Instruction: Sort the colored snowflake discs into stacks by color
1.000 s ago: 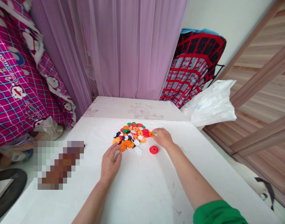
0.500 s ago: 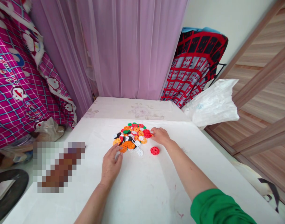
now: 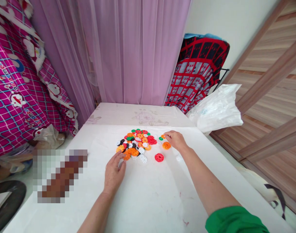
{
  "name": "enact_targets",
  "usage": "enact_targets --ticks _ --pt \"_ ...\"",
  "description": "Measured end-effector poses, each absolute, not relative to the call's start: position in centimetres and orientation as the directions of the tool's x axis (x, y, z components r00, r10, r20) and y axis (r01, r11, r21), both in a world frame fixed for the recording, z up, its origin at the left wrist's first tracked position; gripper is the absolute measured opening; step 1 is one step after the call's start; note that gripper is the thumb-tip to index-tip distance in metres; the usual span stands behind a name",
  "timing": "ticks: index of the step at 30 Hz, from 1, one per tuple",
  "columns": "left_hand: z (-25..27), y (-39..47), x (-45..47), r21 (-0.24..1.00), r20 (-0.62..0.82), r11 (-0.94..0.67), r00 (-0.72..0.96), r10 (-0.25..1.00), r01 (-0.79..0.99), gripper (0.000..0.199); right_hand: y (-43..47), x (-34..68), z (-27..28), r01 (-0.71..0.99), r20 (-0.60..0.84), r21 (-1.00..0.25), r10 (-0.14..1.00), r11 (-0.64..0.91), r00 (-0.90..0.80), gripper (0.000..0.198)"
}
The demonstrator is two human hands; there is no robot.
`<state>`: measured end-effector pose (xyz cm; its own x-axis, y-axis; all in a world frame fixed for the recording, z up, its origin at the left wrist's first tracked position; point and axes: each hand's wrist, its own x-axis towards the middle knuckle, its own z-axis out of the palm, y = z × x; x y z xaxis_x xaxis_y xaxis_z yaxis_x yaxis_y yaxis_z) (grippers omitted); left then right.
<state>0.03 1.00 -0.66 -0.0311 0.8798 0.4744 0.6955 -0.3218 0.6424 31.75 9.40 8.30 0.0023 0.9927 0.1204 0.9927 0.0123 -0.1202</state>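
A heap of small notched plastic snowflake discs (image 3: 137,139) in orange, red, white, green and black lies on the white tabletop. My left hand (image 3: 114,171) rests at the heap's near left side, fingers loosely apart, fingertips by the orange discs (image 3: 132,152); nothing shows in its grasp. To the right of the heap, my right hand (image 3: 176,139) pinches a small orange snowflake disc (image 3: 163,136) at its fingertips. Close by lie a green disc (image 3: 160,138) and a larger orange disc (image 3: 166,145). A red disc (image 3: 159,157) sits apart, nearer to me.
A blurred-out reddish-brown item (image 3: 62,178) lies on the table's left. A white plastic bag (image 3: 217,108) stands at the right edge. Purple curtains (image 3: 138,55) hang behind the table, and a wooden wardrobe door (image 3: 266,97) is to the right.
My right hand has moved right, away from the red discs at the heap's edge. Orange and green discs now show beside it. My left hand stays nearly still.
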Motion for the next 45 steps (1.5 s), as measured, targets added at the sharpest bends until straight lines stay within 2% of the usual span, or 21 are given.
enact_targets --ticks 7,15,21,24,28,32,38,45 --pt "-0.7 1.1 -0.1 0.634 0.479 -0.322 -0.03 0.878 0.703 0.028 6.4 33.6 7.1 0.992 0.2 -0.115 0.979 0.055 -0.031 0.031" --pt "-0.5 1.0 -0.1 0.639 0.48 -0.321 -0.037 0.876 0.7 0.028 4.7 32.2 6.1 1.0 0.13 -0.006 0.991 0.027 -0.026 0.031" --pt "-0.5 1.0 0.0 0.656 0.476 -0.321 -0.045 0.878 0.684 0.027 4.3 32.1 6.5 0.998 0.126 -0.052 0.992 0.034 -0.028 0.027" --pt "-0.5 1.1 0.0 0.652 0.477 -0.32 -0.045 0.878 0.687 0.028 4.8 31.9 7.1 0.997 0.082 -0.079 0.996 -0.026 0.032 0.042" --pt "-0.4 1.1 0.0 0.647 0.482 -0.328 -0.036 0.875 0.688 0.028 5.8 31.0 7.5 0.991 0.014 -0.043 0.991 -0.13 0.131 0.058" --pt "-0.4 1.1 0.0 0.654 0.476 -0.318 -0.046 0.878 0.687 0.027 6.7 29.9 7.3 0.989 -0.055 0.025 0.988 -0.146 0.147 0.052" --pt "-0.6 1.1 0.1 0.659 0.476 -0.316 -0.054 0.878 0.682 0.028 7.5 29.2 7.1 0.992 -0.093 0.068 0.989 -0.107 0.113 0.03" --pt "-0.4 1.0 0.1 0.653 0.478 -0.321 -0.045 0.877 0.686 0.028 8.2 29.2 6.6 0.992 -0.141 0.08 0.984 -0.097 0.108 0.038"
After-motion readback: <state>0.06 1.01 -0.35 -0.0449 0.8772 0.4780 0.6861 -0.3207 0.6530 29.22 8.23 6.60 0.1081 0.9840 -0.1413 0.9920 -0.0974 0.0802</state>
